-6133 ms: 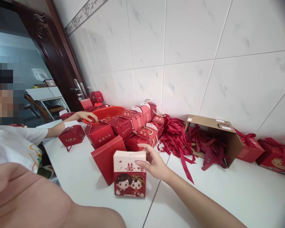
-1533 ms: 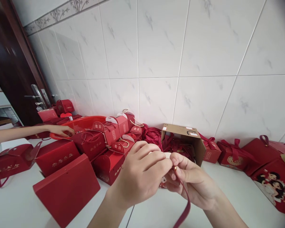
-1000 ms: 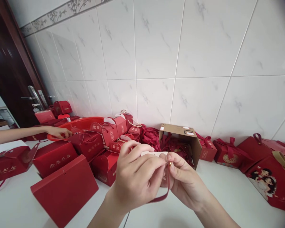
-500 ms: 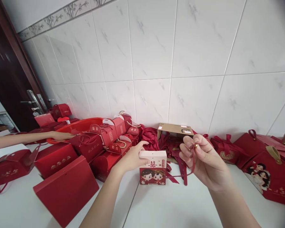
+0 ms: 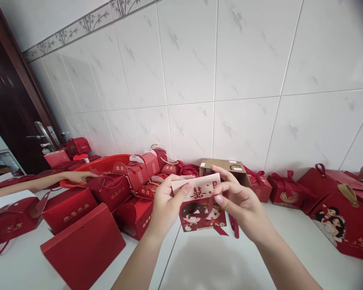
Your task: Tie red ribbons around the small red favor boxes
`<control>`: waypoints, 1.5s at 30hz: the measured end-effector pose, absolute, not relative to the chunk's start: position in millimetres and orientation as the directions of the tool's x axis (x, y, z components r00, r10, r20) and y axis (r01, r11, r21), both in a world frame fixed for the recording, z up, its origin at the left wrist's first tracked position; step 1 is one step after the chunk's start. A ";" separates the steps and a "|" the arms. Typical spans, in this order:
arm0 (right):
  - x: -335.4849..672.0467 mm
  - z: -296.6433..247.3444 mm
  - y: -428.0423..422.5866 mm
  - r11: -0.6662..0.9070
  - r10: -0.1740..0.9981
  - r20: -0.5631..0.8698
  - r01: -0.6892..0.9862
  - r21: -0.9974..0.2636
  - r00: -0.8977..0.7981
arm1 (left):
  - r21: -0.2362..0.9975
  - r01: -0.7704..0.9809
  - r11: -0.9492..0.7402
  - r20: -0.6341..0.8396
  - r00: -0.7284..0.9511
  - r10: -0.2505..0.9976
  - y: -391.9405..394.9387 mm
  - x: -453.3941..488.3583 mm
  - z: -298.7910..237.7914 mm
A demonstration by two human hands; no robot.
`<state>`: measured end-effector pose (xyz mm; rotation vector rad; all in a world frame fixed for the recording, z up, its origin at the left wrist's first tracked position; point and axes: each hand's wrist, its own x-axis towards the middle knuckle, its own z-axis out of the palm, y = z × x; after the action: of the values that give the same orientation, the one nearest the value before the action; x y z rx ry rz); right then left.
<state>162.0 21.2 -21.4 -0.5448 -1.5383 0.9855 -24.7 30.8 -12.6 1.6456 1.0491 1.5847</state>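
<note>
My left hand (image 5: 166,203) grips the printed box (image 5: 199,219) near its top, thumb in front; my right hand (image 5: 240,203) pinches a thin red strap (image 5: 211,204) at its face. The box tilts over the bench (image 5: 208,262); whether it touches, I cannot tell. Squeezing hard could crease it; a loose pinch could drop the strap. Beyond sits a brown carton (image 5: 244,176).

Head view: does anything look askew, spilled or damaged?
Slightly: the red box at the left edge has its strap loop down by the tabletop, not on top. Loose ribbon ends show below the held box. No clear damage.
</note>
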 end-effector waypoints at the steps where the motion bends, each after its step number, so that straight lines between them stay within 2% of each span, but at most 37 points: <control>1: 159.3 -22.5 20.3 0.558 0.789 0.579 -0.157 -0.815 -0.205 | 0.853 0.145 -0.501 0.511 -0.043 0.858 27.1 -21.8 -12.6; 4: 153.9 -25.5 18.1 0.625 0.763 0.626 -0.063 -0.778 -0.162 | 0.803 0.248 -0.542 0.573 -0.066 0.817 17.3 -16.5 -12.6; 11: 150.6 -29.5 17.5 0.712 0.702 0.706 0.081 -0.698 -0.094 | 0.706 0.343 -0.620 0.672 -0.046 0.739 7.6 -11.7 -12.9; 19: 149.4 -29.0 19.2 0.789 0.613 0.785 0.124 -0.601 -0.093 | 0.632 0.365 -0.684 0.731 0.012 0.682 6.4 -8.1 -16.6; 23: 149.3 -31.5 20.3 0.842 0.539 0.842 0.044 -0.537 -0.041 | 0.560 0.330 -0.760 0.791 0.057 0.609 7.0 -7.7 -20.5; 27: 148.1 -33.8 18.4 0.773 0.628 0.778 -0.130 -0.621 0.015 | 0.498 0.224 -0.838 0.845 0.091 0.527 8.0 -4.7 -23.5; 32: 149.7 -32.5 16.3 0.681 0.706 0.706 -0.217 -0.699 -0.061 | 0.521 0.167 -0.837 0.844 0.050 0.535 8.9 -2.2 -23.5; 38: 156.5 -26.5 18.2 0.546 0.733 0.654 -0.409 -0.731 -0.190 | 0.405 0.142 -0.903 0.894 0.145 0.423 13.6 -8.3 -21.2; 41: 159.4 -24.5 18.4 0.503 0.727 0.635 -0.426 -0.752 -0.263 | 0.373 0.125 -0.919 0.905 0.170 0.390 15.3 -10.8 -19.3; 45: 159.7 -25.7 17.3 0.550 0.688 0.664 -0.388 -0.740 -0.293 | 0.410 0.061 -0.910 0.896 0.159 0.415 13.6 -9.5 -17.8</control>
<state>159.7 17.3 -25.7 -0.2654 -1.5377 1.0753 -9.5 13.6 -17.8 2.1606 0.4588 1.8154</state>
